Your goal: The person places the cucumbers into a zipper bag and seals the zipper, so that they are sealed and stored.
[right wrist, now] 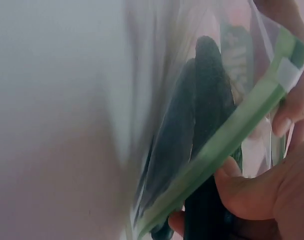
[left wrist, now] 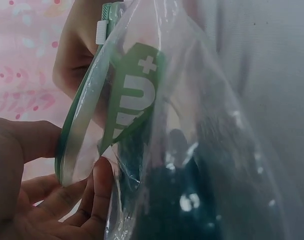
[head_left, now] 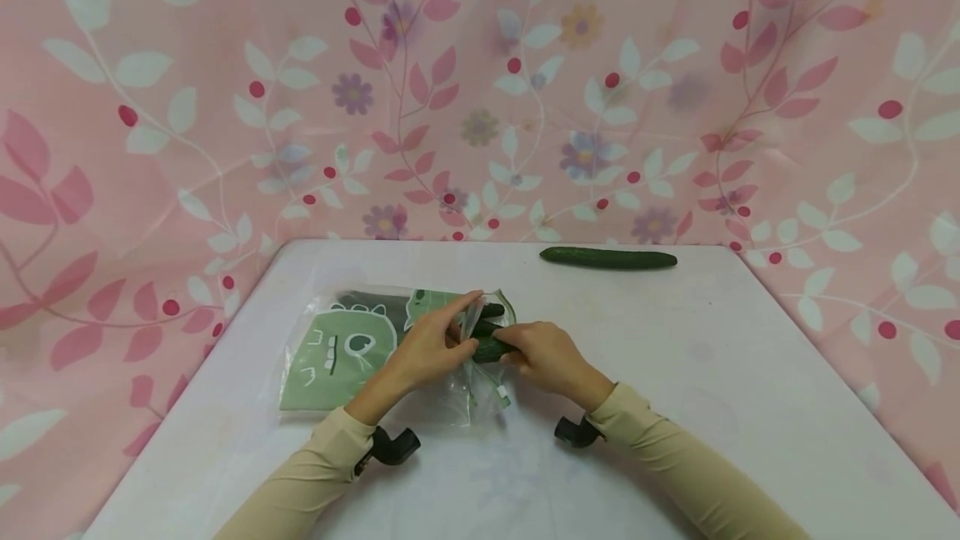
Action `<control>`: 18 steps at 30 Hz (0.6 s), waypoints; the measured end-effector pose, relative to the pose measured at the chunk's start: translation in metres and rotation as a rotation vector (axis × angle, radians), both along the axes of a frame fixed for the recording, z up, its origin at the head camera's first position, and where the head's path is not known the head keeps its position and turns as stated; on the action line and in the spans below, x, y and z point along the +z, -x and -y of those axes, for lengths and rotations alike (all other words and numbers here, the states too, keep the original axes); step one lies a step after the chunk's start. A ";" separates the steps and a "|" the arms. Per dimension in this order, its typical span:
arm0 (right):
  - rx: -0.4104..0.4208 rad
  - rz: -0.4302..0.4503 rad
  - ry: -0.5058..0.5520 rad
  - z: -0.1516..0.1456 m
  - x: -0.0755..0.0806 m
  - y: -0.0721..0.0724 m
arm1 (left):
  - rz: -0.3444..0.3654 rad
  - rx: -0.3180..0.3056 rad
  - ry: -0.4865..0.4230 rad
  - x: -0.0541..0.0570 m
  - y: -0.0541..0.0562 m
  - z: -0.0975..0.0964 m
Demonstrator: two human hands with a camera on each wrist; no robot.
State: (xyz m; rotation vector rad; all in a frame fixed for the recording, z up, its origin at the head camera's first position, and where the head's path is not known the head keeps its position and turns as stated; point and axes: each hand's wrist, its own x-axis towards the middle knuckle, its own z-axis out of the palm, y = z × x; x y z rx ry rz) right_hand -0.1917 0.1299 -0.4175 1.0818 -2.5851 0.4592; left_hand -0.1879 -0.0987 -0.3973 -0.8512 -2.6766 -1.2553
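Note:
A clear zip bag with a green cartoon monster print lies on the table, its green-edged mouth to the right. My left hand pinches the upper edge of that mouth and keeps it raised; in the left wrist view the thumb and fingers lie on either side of the green zip strip. Just at the opening, my right hand grips a dark green cucumber by its near end, the far part inside the bag. Beside it, another cucumber shows through the plastic in the right wrist view.
One long cucumber lies near the back edge of the white table, right of the bag. Behind the table hangs a pink floral curtain. A white zip slider sits at the bag's near corner.

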 end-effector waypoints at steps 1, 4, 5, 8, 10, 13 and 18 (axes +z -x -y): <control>0.000 0.009 -0.002 0.001 -0.001 -0.001 | -0.001 0.001 0.002 0.000 0.000 0.000; -0.007 0.037 -0.011 0.006 -0.004 -0.002 | -0.006 0.005 0.002 -0.001 0.000 0.000; -0.009 0.047 -0.013 0.007 -0.006 -0.001 | -0.009 0.004 0.002 -0.001 0.000 0.000; -0.023 0.094 -0.010 0.009 -0.011 0.000 | -0.019 0.002 0.002 -0.001 0.000 0.000; -0.024 0.130 -0.002 0.008 -0.015 0.001 | -0.027 0.000 0.008 -0.001 0.000 0.000; -0.018 0.173 0.010 0.002 -0.018 0.003 | -0.035 0.000 0.018 -0.001 0.000 0.000; -0.023 0.168 0.009 -0.017 -0.017 0.007 | -0.042 0.001 0.015 -0.001 0.000 0.000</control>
